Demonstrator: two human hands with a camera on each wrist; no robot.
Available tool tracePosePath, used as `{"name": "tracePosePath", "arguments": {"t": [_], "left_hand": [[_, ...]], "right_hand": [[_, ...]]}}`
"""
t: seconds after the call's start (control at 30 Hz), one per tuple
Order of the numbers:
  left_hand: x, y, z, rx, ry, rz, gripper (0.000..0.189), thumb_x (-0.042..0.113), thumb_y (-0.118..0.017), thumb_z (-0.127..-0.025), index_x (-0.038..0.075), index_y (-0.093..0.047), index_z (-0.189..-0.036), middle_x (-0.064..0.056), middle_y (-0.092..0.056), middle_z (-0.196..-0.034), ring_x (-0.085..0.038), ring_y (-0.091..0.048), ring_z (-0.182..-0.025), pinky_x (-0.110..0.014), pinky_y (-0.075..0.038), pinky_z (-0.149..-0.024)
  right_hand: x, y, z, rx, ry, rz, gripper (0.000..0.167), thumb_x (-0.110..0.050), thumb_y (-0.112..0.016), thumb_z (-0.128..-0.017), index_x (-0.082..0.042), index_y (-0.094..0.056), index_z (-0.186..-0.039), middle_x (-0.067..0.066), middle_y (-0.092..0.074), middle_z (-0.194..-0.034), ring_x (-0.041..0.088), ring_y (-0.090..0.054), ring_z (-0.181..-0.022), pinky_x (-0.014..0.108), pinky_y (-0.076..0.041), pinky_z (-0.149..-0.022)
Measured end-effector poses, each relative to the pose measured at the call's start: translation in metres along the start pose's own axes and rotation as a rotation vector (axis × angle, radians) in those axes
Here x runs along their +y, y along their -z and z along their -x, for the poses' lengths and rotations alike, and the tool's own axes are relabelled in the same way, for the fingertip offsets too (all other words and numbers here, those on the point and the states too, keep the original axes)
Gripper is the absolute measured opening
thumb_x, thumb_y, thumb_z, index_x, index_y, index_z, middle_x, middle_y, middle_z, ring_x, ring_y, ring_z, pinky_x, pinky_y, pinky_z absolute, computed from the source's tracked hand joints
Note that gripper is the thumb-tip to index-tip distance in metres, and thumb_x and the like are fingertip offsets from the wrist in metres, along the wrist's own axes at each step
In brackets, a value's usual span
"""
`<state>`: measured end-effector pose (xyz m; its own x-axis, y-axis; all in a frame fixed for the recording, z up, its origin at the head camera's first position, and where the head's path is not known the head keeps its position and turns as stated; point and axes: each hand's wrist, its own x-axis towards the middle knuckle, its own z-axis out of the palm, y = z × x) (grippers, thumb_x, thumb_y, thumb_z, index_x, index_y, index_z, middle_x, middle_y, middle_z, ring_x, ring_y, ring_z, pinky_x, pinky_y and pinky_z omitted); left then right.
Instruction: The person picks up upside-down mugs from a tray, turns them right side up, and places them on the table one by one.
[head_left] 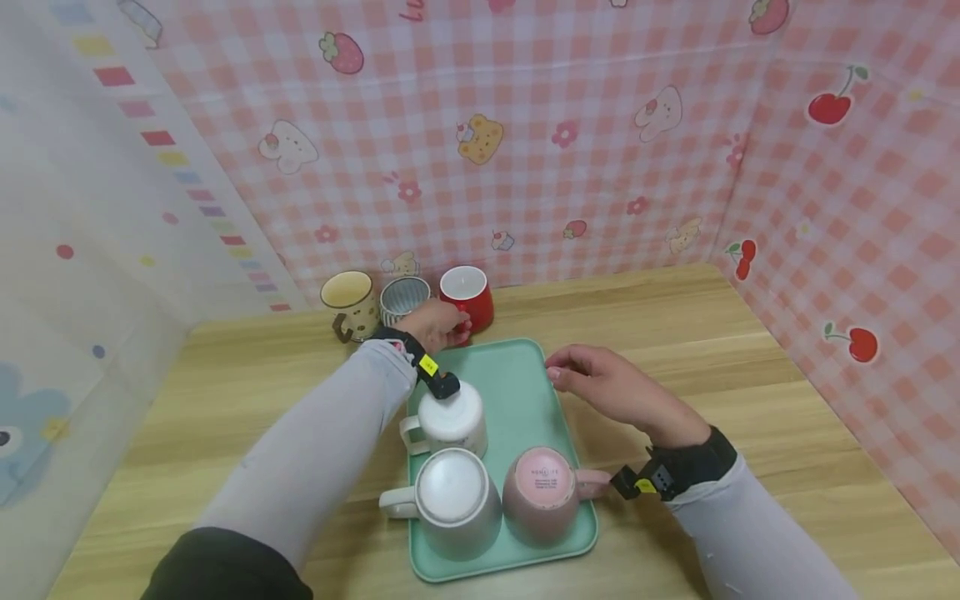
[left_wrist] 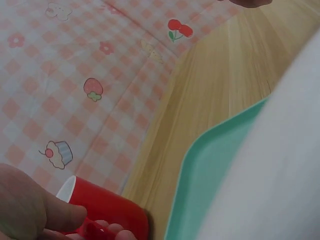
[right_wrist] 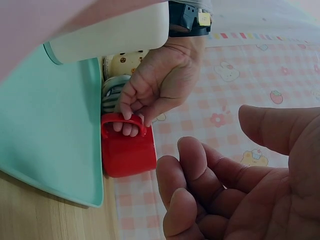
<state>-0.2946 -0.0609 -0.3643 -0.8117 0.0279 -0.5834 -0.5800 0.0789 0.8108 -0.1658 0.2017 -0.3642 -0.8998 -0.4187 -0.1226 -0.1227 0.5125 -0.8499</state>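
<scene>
A red mug with a white inside stands upright behind the green tray, close to the back wall. My left hand grips its handle, fingers curled through the loop, as the right wrist view shows. Over the tray's right edge hovers my right hand, fingers loosely bent and holding nothing. Upside down on the tray are a white mug, a larger white mug and a pink mug. The left wrist partly covers the rear white mug.
Left of the red mug stand a striped grey cup and a spotted cream mug, both upright. A checked cloth hangs along the back and right side. The wooden table extends around the tray.
</scene>
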Motion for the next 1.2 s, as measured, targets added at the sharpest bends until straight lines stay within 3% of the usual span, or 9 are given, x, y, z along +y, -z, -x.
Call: {"name": "tracePosePath", "arguments": {"t": [0.23, 0.33, 0.47, 0.6, 0.77, 0.9, 1.03, 1.2], "left_hand": [[0.005, 0.000, 0.012, -0.019, -0.034, -0.130, 0.055, 0.019, -0.057, -0.107, 0.008, -0.035, -0.156, -0.014, -0.045, -0.155, -0.028, -0.052, -0.121, -0.040, -0.049, -0.114], [0.010, 0.005, 0.025, -0.018, -0.079, -0.263, 0.055, 0.027, -0.055, -0.108, 0.005, -0.037, -0.155, -0.015, -0.046, -0.153, -0.031, -0.051, -0.126, -0.043, -0.045, -0.117], [0.020, 0.014, 0.046, -0.025, -0.179, -0.517, 0.055, 0.040, -0.048, -0.109, 0.003, -0.043, -0.150, -0.017, -0.051, -0.143, -0.034, -0.050, -0.129, -0.047, -0.042, -0.116], [0.030, 0.025, 0.072, 0.006, -0.289, -0.680, 0.064, 0.049, -0.045, -0.109, 0.007, -0.040, -0.156, -0.015, -0.050, -0.152, -0.034, -0.047, -0.140, -0.053, -0.038, -0.120], [0.033, 0.036, 0.096, 0.049, -0.398, -0.680, 0.063, 0.051, -0.046, -0.108, 0.012, -0.040, -0.157, -0.012, -0.046, -0.156, -0.032, -0.042, -0.147, -0.057, -0.036, -0.121], [0.023, 0.045, 0.107, 0.091, -0.484, -0.680, 0.059, 0.048, -0.046, -0.108, 0.012, -0.042, -0.154, -0.014, -0.049, -0.153, -0.032, -0.047, -0.142, -0.055, -0.041, -0.118], [0.007, 0.056, 0.116, 0.112, -0.514, -0.643, 0.057, 0.047, -0.047, -0.108, 0.012, -0.044, -0.153, -0.013, -0.051, -0.151, -0.033, -0.049, -0.140, -0.057, -0.044, -0.115], [-0.018, 0.069, 0.123, 0.126, -0.503, -0.562, 0.059, 0.047, -0.047, -0.109, 0.008, -0.042, -0.153, -0.015, -0.048, -0.156, -0.034, -0.044, -0.146, -0.057, -0.041, -0.118]], "right_hand": [[0.000, 0.000, -0.001, -0.010, -0.003, 0.007, 0.033, -0.033, -0.055, -0.108, -0.010, -0.065, -0.130, 0.015, -0.068, -0.130, 0.027, -0.064, -0.121, 0.057, -0.047, -0.110], [0.000, 0.000, -0.001, -0.012, -0.005, 0.012, 0.034, -0.034, -0.055, -0.108, -0.010, -0.064, -0.131, 0.015, -0.068, -0.131, 0.028, -0.063, -0.123, 0.058, -0.047, -0.111], [0.000, 0.000, -0.001, -0.009, -0.004, 0.017, 0.034, -0.033, -0.054, -0.109, -0.010, -0.064, -0.131, 0.015, -0.068, -0.131, 0.029, -0.063, -0.123, 0.058, -0.047, -0.111], [0.000, -0.001, -0.001, -0.015, 0.002, 0.021, 0.034, -0.033, -0.054, -0.109, -0.009, -0.064, -0.131, 0.016, -0.068, -0.130, 0.028, -0.064, -0.123, 0.058, -0.047, -0.110], [0.001, -0.003, -0.002, -0.013, -0.001, 0.023, 0.033, -0.031, -0.054, -0.109, -0.008, -0.065, -0.130, 0.016, -0.068, -0.129, 0.026, -0.063, -0.120, 0.057, -0.048, -0.109], [0.002, -0.003, -0.002, -0.014, -0.009, 0.021, 0.033, -0.030, -0.055, -0.108, -0.007, -0.065, -0.130, 0.016, -0.068, -0.128, 0.027, -0.063, -0.120, 0.056, -0.048, -0.109], [0.002, -0.004, -0.002, -0.010, 0.000, 0.021, 0.033, -0.030, -0.055, -0.108, -0.007, -0.065, -0.130, 0.016, -0.068, -0.129, 0.027, -0.062, -0.121, 0.055, -0.048, -0.109], [0.002, -0.004, -0.004, -0.002, 0.005, 0.024, 0.032, -0.029, -0.055, -0.108, -0.007, -0.065, -0.129, 0.017, -0.068, -0.130, 0.027, -0.062, -0.121, 0.054, -0.049, -0.108]]}}
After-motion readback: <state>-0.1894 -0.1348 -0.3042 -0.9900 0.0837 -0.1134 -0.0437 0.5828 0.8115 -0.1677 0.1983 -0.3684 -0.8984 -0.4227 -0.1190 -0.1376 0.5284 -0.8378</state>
